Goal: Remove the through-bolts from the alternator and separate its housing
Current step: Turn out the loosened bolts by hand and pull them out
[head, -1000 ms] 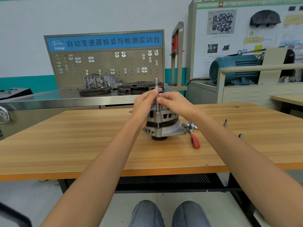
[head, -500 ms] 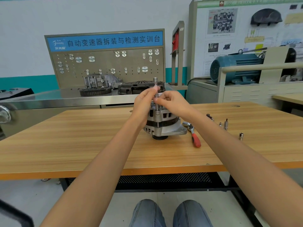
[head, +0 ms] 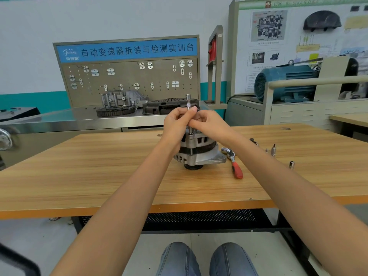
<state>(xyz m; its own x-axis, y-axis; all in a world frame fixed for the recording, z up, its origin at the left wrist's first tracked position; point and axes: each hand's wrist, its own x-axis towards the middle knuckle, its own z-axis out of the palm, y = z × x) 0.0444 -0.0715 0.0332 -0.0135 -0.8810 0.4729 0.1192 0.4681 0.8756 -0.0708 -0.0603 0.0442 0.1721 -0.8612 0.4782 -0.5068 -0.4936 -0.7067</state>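
The silver alternator (head: 201,154) stands on its pulley in the middle of the wooden table (head: 99,176). A thin metal socket extension (head: 188,102) rises upright from the near top edge of its housing. My left hand (head: 177,124) and my right hand (head: 207,124) meet over the alternator, and the fingers of both pinch the shaft of the extension. Its upper end sticks out above my fingers, and its lower tip sits on a through-bolt at the housing's rim.
A ratchet with a red handle (head: 235,166) lies just right of the alternator. Small sockets and bits (head: 273,150) stand further right on the table. Behind the table are a steel bench with gearbox parts (head: 121,100) and a blue electric motor (head: 284,82).
Both hands have stayed on the extension over the alternator; the fingers shifted a little around the shaft and the head camera moved slightly.
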